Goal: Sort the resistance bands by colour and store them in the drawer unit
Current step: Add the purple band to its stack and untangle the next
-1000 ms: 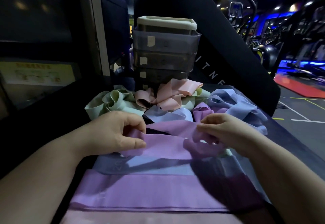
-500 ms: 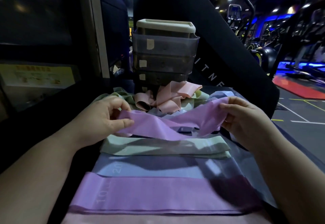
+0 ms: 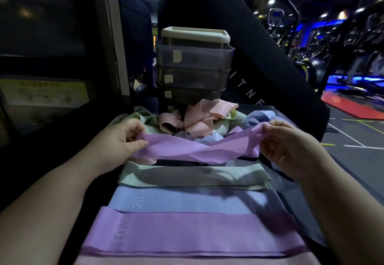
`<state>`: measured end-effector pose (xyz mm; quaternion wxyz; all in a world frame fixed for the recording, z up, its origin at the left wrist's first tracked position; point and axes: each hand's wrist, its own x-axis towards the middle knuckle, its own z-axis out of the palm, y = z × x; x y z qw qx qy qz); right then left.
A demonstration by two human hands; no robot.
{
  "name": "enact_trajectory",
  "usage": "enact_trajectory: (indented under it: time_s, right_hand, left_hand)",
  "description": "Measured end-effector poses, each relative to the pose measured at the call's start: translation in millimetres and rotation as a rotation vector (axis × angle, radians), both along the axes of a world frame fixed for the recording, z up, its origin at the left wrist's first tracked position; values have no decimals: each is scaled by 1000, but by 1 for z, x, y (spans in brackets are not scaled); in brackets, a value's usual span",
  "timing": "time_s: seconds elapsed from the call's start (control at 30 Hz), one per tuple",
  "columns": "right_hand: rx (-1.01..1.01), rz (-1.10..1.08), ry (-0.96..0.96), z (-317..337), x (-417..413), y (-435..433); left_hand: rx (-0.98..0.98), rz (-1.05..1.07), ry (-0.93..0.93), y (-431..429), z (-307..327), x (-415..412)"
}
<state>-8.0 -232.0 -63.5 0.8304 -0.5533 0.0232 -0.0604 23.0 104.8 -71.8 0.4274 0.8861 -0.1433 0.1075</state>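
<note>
risk: the grey translucent stacked plastic drawer unit (image 3: pixel 193 73) sits behind the tangle of loose bands (image 3: pixel 197 119). we judge the twisted lilac elastic resistance band (image 3: pixel 195 150) may spring loose if 1 pinch slips, disturbing the flat sorted row (image 3: pixel 187 200). band hangs stretched between hands: left hand (image 3: pixel 122 138) pinches 1 end, right hand (image 3: pixel 291 146) the other.

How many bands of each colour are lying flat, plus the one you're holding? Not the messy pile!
Purple: 2 (flat purple band, held purple band)
Green: 1 (green band)
Blue: 1 (blue band)
Pink: 1 (pink band)
Total: 5
</note>
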Motion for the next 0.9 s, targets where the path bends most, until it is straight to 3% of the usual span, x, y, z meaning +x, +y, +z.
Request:
enact_trajectory:
  time_s: [0.17, 0.37, 0.47, 0.6, 0.77, 0.9]
  right_hand:
    - [57, 11, -25, 0, 1, 1]
    - [-192, 66, -95, 1, -3, 3]
    - [-371, -27, -92, -1, -5, 8]
    - [-462, -155, -81, -2, -4, 5]
    - [-415, -206, -34, -1, -3, -1]
    - [-184, -184, 36, 2, -3, -6]
  left_hand:
    - [0, 23, 2, -2, -1, 0]
    - [-59, 52, 0, -3, 4, -4]
    - [-73, 52, 0, -3, 6, -5]
    - [-94, 63, -4, -2, 7, -6]
    - [-131, 81, -3, -1, 7, -3]
    - [-236, 90, 56, 3, 5, 0]
